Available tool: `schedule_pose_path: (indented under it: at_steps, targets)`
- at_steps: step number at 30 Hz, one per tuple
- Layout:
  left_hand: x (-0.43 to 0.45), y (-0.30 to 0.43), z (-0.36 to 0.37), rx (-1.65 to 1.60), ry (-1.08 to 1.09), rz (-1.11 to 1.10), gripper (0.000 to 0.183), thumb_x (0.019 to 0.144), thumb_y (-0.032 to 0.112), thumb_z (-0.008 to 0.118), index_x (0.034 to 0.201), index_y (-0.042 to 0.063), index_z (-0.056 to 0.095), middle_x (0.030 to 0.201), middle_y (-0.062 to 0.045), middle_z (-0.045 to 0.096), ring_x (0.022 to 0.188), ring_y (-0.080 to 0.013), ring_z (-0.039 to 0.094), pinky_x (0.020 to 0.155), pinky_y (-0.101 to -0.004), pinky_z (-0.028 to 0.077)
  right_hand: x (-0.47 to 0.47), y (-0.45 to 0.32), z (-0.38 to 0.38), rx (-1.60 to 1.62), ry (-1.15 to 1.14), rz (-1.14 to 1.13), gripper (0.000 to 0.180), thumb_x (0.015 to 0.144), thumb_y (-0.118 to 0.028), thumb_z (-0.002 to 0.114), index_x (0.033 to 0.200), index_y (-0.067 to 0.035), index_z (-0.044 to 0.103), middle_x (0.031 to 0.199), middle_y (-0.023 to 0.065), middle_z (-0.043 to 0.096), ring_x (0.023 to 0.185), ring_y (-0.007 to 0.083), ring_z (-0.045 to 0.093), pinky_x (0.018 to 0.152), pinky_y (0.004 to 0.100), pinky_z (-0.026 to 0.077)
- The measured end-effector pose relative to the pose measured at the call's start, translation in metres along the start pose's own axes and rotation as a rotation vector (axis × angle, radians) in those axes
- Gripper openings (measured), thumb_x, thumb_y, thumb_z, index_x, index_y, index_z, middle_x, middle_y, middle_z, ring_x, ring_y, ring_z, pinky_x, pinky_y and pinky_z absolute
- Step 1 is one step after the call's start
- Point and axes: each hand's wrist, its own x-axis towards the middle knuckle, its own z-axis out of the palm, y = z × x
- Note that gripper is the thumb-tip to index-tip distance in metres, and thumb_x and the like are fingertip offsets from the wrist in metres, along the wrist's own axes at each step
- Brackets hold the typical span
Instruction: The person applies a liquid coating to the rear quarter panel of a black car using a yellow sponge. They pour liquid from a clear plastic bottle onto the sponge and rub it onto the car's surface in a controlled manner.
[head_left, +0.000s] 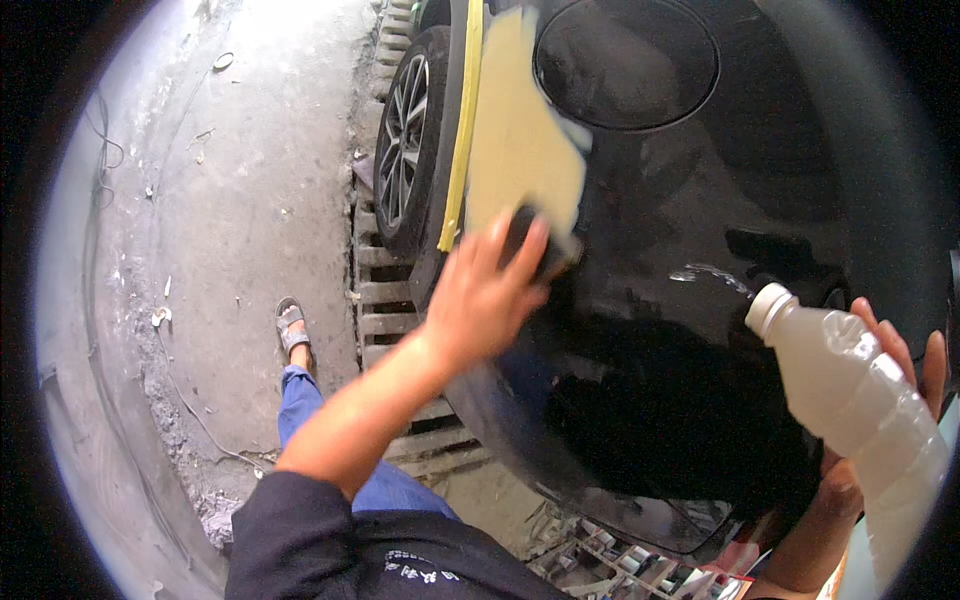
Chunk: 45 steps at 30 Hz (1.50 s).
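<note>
Pressed to the car's rear side panel, my left hand (480, 292) grips a dark block (525, 232), probably a sanding block, blurred. It lies at the lower end of a smooth beige filler patch (525, 127). A strip of yellow masking tape (466, 112) runs along the wheel arch edge beside the patch. My right hand (892, 360) is wrapped around a clear plastic bottle (847, 390) of cloudy liquid. The bottle is tilted with its white cap (771, 307) towards the black bodywork (660, 360), and a thin stream of liquid leaves the cap.
The round fuel flap (626, 64) sits beside the patch. Below the panel are the car's wheel (405, 127) and a slotted floor drain (382, 300). My sandalled foot (294, 330) stands on the concrete floor (247, 202). Cables (187, 405) lie at the left, and a rack of small containers (630, 562) is at the bottom.
</note>
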Motion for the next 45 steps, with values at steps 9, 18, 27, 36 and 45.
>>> schedule_pose_path:
  at_steps: [9, 18, 27, 36, 45]
  targets:
    - [0.073, 0.001, -0.014, 0.062, 0.118, -0.038, 0.073, 0.084, 0.014, 0.070, 0.150, 0.008, 0.038, 0.132, -0.028, 0.048, 0.107, -0.0463, 0.051, 0.095, -0.0496, 0.044, -0.002, -0.002, -0.005, -0.030, 0.034, 0.040, 0.137, 0.051, -0.074, 0.084, 0.155, -0.012, 0.020, 0.139, 0.0243, 0.053, 0.128, 0.0397, 0.054, 0.104, 0.0535, 0.049]
    - [0.063, 0.023, -0.009, 0.011, 0.123, -0.234, 0.063, 0.088, 0.020, 0.066, 0.146, 0.003, 0.044, 0.127, -0.027, 0.051, 0.108, -0.0445, 0.053, 0.096, -0.0482, 0.044, -0.004, -0.009, 0.004, -0.044, 0.054, 0.086, 0.134, 0.054, -0.076, 0.081, 0.155, -0.012, 0.020, 0.139, 0.0206, 0.054, 0.131, 0.0398, 0.051, 0.107, 0.0546, 0.046]
    - [0.024, 0.037, 0.008, -0.004, 0.126, -0.173, 0.072, 0.084, 0.025, 0.072, 0.148, 0.011, 0.043, 0.129, -0.023, 0.049, 0.104, -0.0415, 0.054, 0.087, -0.0485, 0.048, -0.005, -0.004, -0.009, -0.060, -0.027, 0.044, 0.134, 0.053, -0.071, 0.084, 0.155, -0.013, 0.019, 0.141, 0.0192, 0.053, 0.133, 0.0376, 0.050, 0.109, 0.0547, 0.044]
    - [0.013, 0.063, 0.007, -0.088, 0.116, -0.213, 0.072, 0.084, 0.022, 0.071, 0.148, 0.005, 0.042, 0.127, -0.029, 0.049, 0.107, -0.0460, 0.052, 0.096, -0.0497, 0.044, -0.002, 0.003, -0.011, -0.019, -0.080, -0.014, 0.130, 0.059, -0.075, 0.078, 0.155, -0.011, 0.019, 0.139, 0.0196, 0.054, 0.131, 0.0365, 0.052, 0.109, 0.0525, 0.046]
    - [0.022, 0.071, 0.004, -0.064, 0.138, -0.149, 0.067, 0.088, 0.024, 0.068, 0.147, 0.004, 0.042, 0.124, -0.027, 0.052, 0.103, -0.0445, 0.054, 0.093, -0.0496, 0.046, 0.000, -0.006, -0.004, -0.029, -0.037, 0.059, 0.129, 0.059, -0.075, 0.078, 0.155, -0.012, 0.018, 0.139, 0.0205, 0.054, 0.131, 0.0367, 0.052, 0.109, 0.0523, 0.045]
